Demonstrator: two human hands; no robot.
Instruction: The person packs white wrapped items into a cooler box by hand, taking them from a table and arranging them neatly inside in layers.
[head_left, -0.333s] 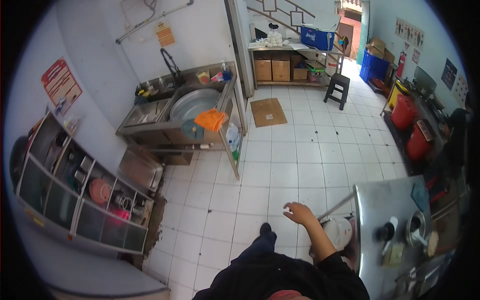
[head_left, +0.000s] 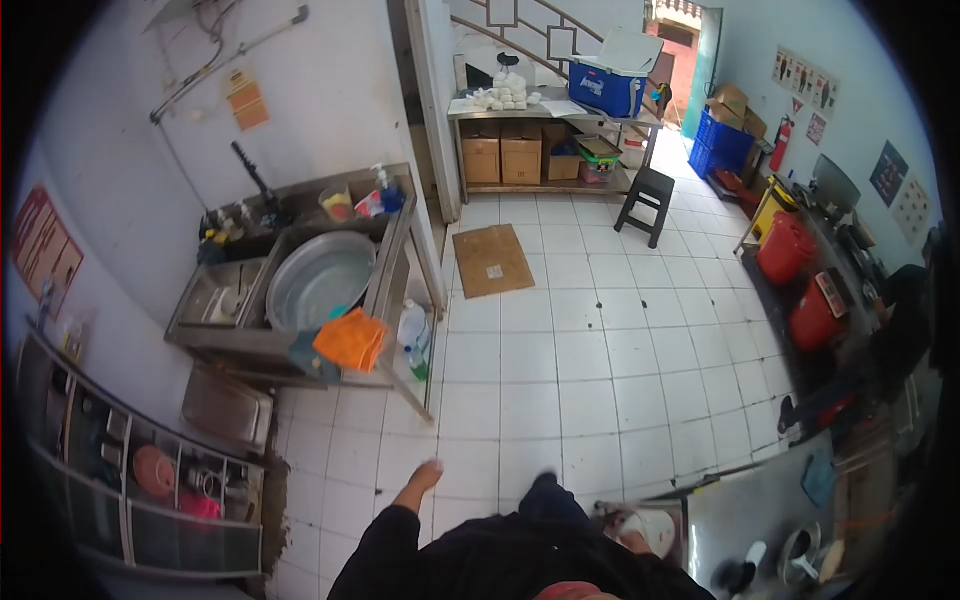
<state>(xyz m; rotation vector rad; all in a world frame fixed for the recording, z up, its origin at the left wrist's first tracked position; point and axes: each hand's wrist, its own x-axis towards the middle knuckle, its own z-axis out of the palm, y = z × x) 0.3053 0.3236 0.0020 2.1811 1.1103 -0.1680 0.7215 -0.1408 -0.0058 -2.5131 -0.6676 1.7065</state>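
Over the white floor tiles, below the sink unit, my left hand [head_left: 426, 475] reaches forward from a black sleeve. It touches nothing, and its fingers are too small and blurred to make out. My right hand [head_left: 634, 541] is low at my side, beside a white bucket [head_left: 655, 528] under the steel table [head_left: 745, 505]; its fingers are not clear. A dark shoe [head_left: 545, 479] shows between the two arms.
A steel sink [head_left: 391, 250] holds a large metal basin [head_left: 322, 280], with an orange cloth [head_left: 350, 340] on its edge. Cardboard [head_left: 494, 261] lies on the floor. Ahead are a black stool [head_left: 647, 205] and a blue cooler [head_left: 606, 92]. Another person [head_left: 890, 330] is at the right counter.
My left hand has come into view. My right hand has dropped back to my side. The sink and cardboard now appear nearer and further left, and the steel table lower.
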